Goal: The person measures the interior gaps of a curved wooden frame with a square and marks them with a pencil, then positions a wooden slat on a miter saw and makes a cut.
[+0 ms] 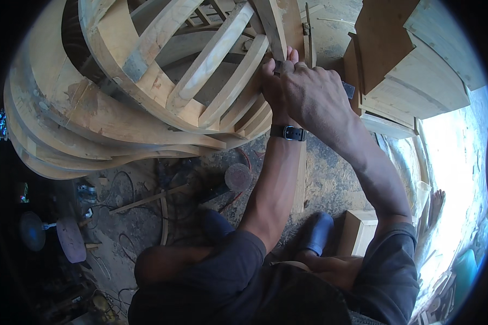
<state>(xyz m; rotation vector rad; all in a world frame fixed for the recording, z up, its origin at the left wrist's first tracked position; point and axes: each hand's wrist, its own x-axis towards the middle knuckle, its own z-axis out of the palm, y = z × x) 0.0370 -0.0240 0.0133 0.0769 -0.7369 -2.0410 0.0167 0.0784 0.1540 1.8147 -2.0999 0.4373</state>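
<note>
Both of my hands meet beside the end of an upright wooden slat (271,32) on a large curved wooden frame (162,97). My left hand (276,92), with a dark strap on its wrist, is closed, its thumb by a dark flat tool (348,90). Closed over the same tool, my right hand (313,89) overlaps the left and hides most of it. Only short dark ends of the tool show on either side of my fingers, so its exact kind cannot be made out.
Angular wooden cabinet-like pieces (417,81) stand at right. A round-topped post (238,177), wood strips (149,199) and cables lie below the frame. Between my arms runs a long board (300,179). A pale wooden box (358,232) sits beside my blue shoe (318,233).
</note>
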